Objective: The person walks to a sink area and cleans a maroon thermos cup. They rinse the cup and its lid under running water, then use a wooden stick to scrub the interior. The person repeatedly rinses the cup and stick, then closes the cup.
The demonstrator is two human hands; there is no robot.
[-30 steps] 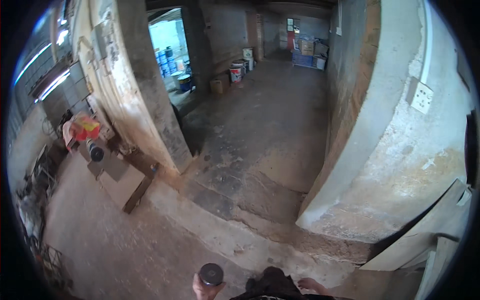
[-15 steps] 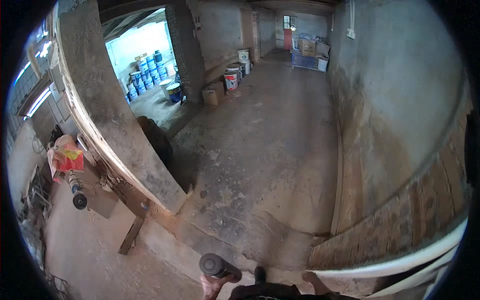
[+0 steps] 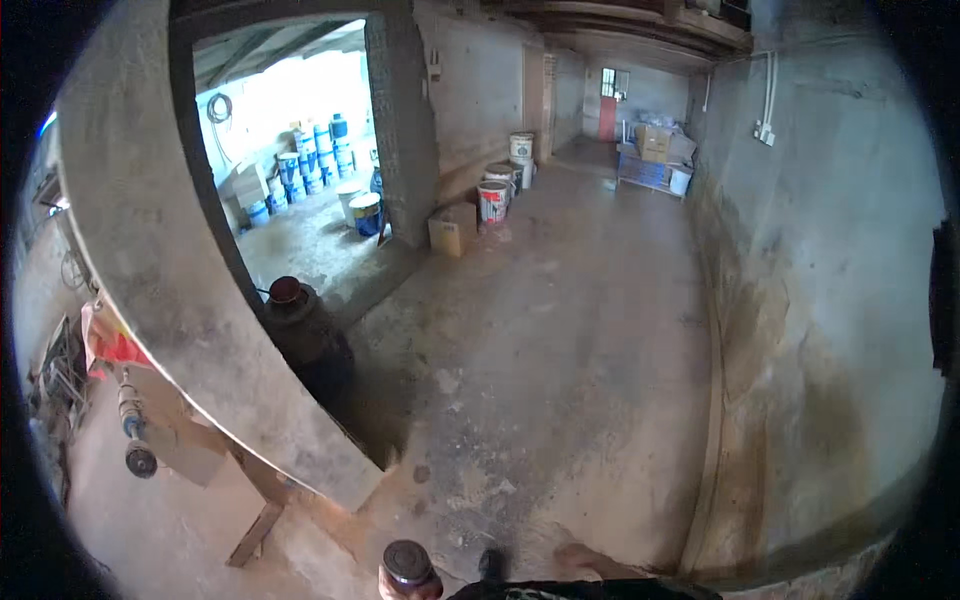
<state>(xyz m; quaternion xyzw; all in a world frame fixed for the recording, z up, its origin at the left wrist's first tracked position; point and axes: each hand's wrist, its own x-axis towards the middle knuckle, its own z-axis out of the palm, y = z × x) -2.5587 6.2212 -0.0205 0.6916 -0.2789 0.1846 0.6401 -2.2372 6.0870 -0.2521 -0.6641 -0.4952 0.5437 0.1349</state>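
Observation:
At the lower edge, left of the middle, my left hand [image 3: 388, 588] is wrapped round a dark lidded cylinder, which looks like a vacuum flask [image 3: 408, 562]. Its round top faces up toward me and hides most of the fingers. To the right, my right hand [image 3: 577, 556] hangs low over the floor near my body. Motion smears it, so its fingers cannot be made out and nothing in it can be named. Between the two hands shows the tip of a dark shoe [image 3: 491, 565].
A concrete pillar [image 3: 215, 290] stands close on the left, with a dark urn-like vessel [image 3: 310, 335] behind it. Buckets [image 3: 492, 201] and a cardboard box [image 3: 452, 230] line the left wall. Stacked cartons [image 3: 655, 145] stand far back; a stained wall [image 3: 800, 250] runs along the right.
My view has moved forward and tilted up past the wooden panel at the right. The flask now sits lower in view, more upright. My right hand has shifted left and blurred.

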